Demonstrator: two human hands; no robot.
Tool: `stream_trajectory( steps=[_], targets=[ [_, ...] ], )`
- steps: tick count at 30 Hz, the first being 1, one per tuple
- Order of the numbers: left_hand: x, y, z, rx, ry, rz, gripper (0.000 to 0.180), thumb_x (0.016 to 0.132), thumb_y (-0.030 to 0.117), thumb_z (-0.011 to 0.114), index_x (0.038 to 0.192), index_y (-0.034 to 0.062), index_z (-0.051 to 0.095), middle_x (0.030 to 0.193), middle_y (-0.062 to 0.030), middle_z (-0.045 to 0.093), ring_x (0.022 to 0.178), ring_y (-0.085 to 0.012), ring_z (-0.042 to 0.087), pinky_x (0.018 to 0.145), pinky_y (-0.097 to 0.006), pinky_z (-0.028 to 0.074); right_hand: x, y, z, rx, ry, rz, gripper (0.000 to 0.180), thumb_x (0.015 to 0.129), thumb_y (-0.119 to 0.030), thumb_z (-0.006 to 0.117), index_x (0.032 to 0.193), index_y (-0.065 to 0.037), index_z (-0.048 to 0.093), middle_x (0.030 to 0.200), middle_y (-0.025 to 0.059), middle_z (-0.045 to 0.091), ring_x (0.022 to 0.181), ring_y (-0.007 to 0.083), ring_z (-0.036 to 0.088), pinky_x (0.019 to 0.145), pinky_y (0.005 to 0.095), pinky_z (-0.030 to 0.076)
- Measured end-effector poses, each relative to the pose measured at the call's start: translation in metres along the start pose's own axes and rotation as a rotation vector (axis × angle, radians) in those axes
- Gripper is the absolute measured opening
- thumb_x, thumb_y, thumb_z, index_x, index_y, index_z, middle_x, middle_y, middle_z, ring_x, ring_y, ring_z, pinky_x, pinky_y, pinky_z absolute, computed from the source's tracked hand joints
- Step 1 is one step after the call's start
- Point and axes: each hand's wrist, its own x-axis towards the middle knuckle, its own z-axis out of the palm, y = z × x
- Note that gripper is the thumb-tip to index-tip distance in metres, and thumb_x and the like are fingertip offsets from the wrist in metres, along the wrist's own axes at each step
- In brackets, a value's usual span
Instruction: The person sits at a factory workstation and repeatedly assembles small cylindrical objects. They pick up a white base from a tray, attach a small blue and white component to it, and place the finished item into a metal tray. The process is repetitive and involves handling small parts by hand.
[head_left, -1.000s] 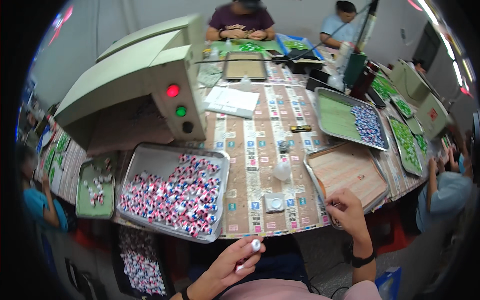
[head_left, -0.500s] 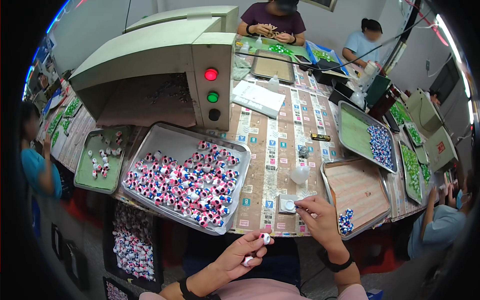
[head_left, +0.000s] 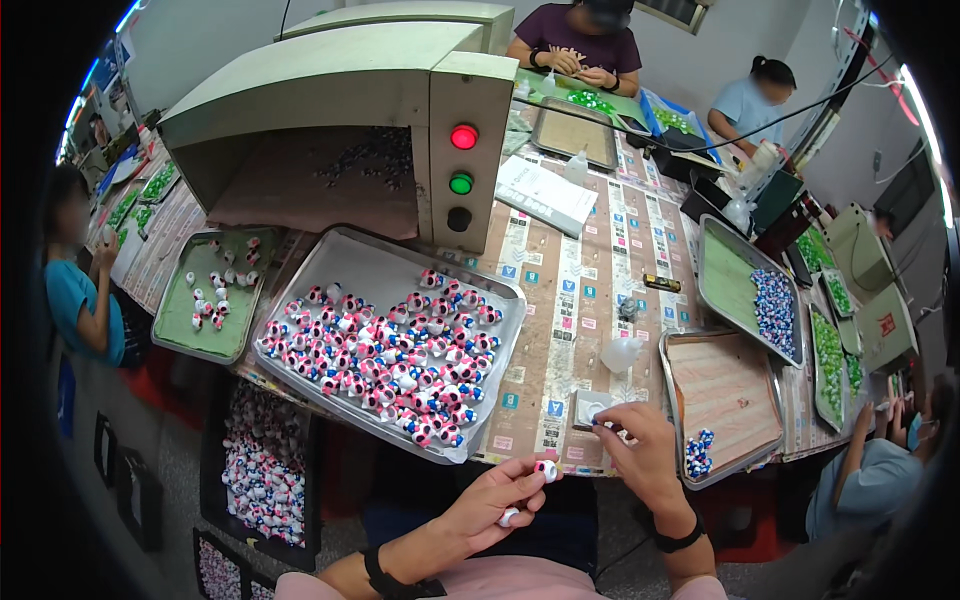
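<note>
Left hand: the left hand (head_left: 500, 497) is curled narrow, pinching a small pink-and-white piece (head_left: 546, 469) at its fingertips, with a second white piece (head_left: 509, 517) tucked lower against the palm, seemingly kept in reserve.
Right hand: the right hand (head_left: 640, 450) has its fingers drawn together at a small grey square pad (head_left: 590, 408) on the table edge; whether it grips anything there cannot be told.
Supply: a large metal tray (head_left: 360, 262), heaped with like pink, white and blue pieces, sits just left of the hands, within easy reach.
Output side: a tray with a wooden-looking bed (head_left: 725, 385) lies just right of the right hand, a few blue-and-white pieces in its near corner.
Nearby: a small clear bottle (head_left: 620, 352) stands beyond the pad.
Surface: a long table (head_left: 560, 290) under a printed sheet, crowded with more trays.
Room: a boxy green machine (head_left: 330, 90) with red and green lamps stands behind the big tray; other people work round the table.
</note>
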Motion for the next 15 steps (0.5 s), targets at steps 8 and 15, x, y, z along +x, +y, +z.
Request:
stream_trajectory(
  steps=[8,15],
  targets=[
    [0.003,-0.004,0.005,0.068,0.012,0.026,0.039,0.094,0.006,0.058,0.132,0.0068,0.050,0.096,0.0003,0.053,0.064,-0.0051,0.046,0.045,-0.017,0.034,-0.032,-0.034,-0.006,0.503,-0.114,0.192,0.018,0.078,-0.004,0.075,0.095,-0.002,0.071,0.091,0.0089,0.068,0.073,0.0100,0.062,0.059,0.0211,0.048],
    [0.003,-0.008,0.004,0.145,0.045,0.056,0.038,0.091,0.004,0.063,0.128,0.0063,0.054,0.096,-0.0011,0.055,0.061,-0.0039,0.047,0.045,-0.016,0.034,-0.036,-0.037,-0.003,0.482,-0.160,0.200,0.016,0.078,-0.004,0.075,0.094,-0.003,0.072,0.087,0.0079,0.068,0.069,0.0104,0.062,0.058,0.0223,0.049]
  ],
)
